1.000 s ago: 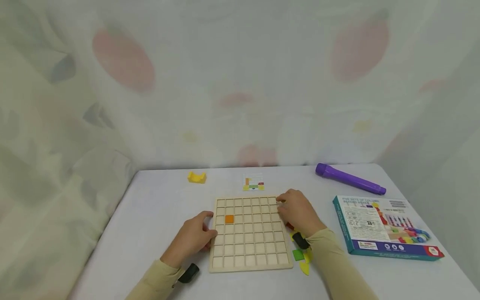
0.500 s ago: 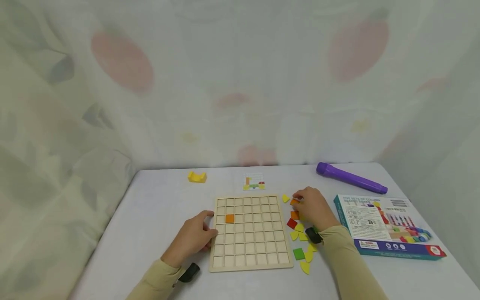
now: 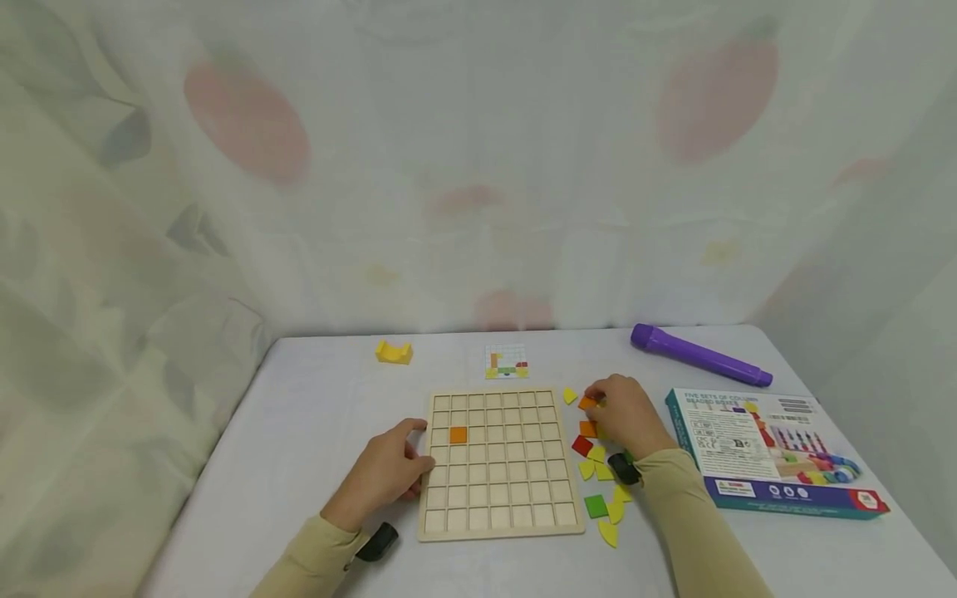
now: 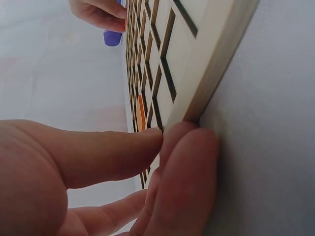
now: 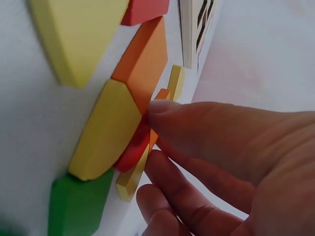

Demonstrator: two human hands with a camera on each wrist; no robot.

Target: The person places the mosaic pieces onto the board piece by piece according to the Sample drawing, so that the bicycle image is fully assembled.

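The wooden grid board (image 3: 499, 517) lies flat, with one orange square (image 3: 458, 435) in a cell at its upper left. My left hand (image 3: 380, 475) grips the board's left edge; in the left wrist view its thumb and fingertips (image 4: 189, 162) touch the frame. Right of the board, my right hand (image 3: 626, 414) pinches an orange square (image 3: 587, 403) among loose pieces. The right wrist view shows the thumb (image 5: 165, 108) against that square, partly hiding it, beside another orange piece (image 5: 142, 64), a yellow piece (image 5: 106, 130) and a red piece (image 5: 133, 150).
A small pattern card (image 3: 506, 362) lies behind the board, a yellow notched block (image 3: 393, 353) at the back left. At the right are a purple tube (image 3: 699, 355) and a flat printed box (image 3: 770, 453). A green square (image 3: 596, 506) and yellow pieces (image 3: 608, 532) lie near the right forearm.
My right hand has left the board's upper right edge, moved right to the loose pieces and taken hold of an orange square. The left hand has stayed at the board.
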